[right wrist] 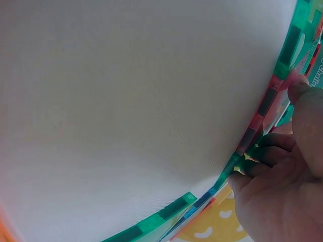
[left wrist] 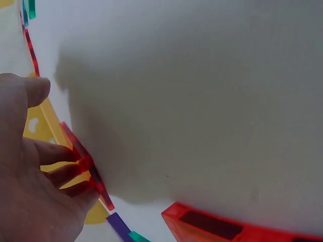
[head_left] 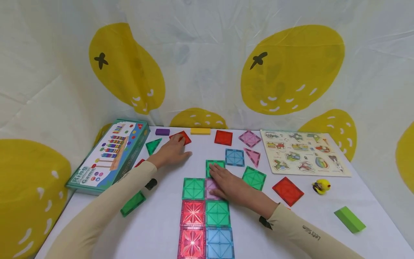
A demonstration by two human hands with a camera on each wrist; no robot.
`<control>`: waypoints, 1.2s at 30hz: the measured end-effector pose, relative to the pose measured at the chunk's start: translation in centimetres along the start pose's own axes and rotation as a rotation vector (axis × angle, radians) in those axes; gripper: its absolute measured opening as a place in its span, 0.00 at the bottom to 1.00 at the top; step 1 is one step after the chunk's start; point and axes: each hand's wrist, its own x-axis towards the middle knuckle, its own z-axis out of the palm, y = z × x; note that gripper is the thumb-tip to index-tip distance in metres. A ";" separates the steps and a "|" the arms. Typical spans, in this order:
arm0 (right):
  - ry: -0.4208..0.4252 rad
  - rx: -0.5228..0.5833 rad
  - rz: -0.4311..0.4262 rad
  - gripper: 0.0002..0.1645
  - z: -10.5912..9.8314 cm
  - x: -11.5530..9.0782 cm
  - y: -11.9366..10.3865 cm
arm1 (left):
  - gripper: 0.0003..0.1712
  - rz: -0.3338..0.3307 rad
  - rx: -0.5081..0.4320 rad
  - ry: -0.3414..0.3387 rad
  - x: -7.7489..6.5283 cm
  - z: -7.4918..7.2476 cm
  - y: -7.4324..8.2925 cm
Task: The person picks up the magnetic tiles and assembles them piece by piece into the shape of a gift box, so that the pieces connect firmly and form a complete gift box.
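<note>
In the head view, my left hand (head_left: 170, 150) reaches to the back left, fingertips on a red square magnetic tile (head_left: 185, 138). The left wrist view shows those fingers lying against the tile (left wrist: 75, 142), thumb held apart. My right hand (head_left: 233, 187) rests flat with its fingers over a green square tile (head_left: 211, 163) and its thumb side over a pink tile (head_left: 209, 185), covering part of each. These two tiles top the right column of a two-column block. Below them lie a green tile (head_left: 218, 213) and a blue tile (head_left: 220, 242); the left column has a green tile (head_left: 193, 189) above two red ones (head_left: 193, 213).
Loose tiles lie around, including a blue square (head_left: 234, 157), a pink triangle (head_left: 252, 157) and a red square (head_left: 288, 191). A boxed ring game (head_left: 110, 154) stands left, a picture puzzle board (head_left: 300, 153) right. Nearer are a yellow duck (head_left: 321, 186) and a green block (head_left: 350, 219).
</note>
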 end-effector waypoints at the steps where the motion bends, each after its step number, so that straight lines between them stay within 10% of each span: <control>1: 0.000 -0.005 -0.002 0.47 0.0 0.0 0.0 | 0.51 0.002 -0.001 -0.004 -0.1 0.0 0.1; 23: 0.015 -0.047 -0.017 0.47 0.3 0.0 0.2 | 0.49 0.279 -0.014 -0.030 -5.8 2.1 4.3; 36: 0.009 -0.082 -0.035 0.48 0.3 0.1 0.2 | 0.46 0.327 -0.065 -0.071 -7.6 2.0 5.4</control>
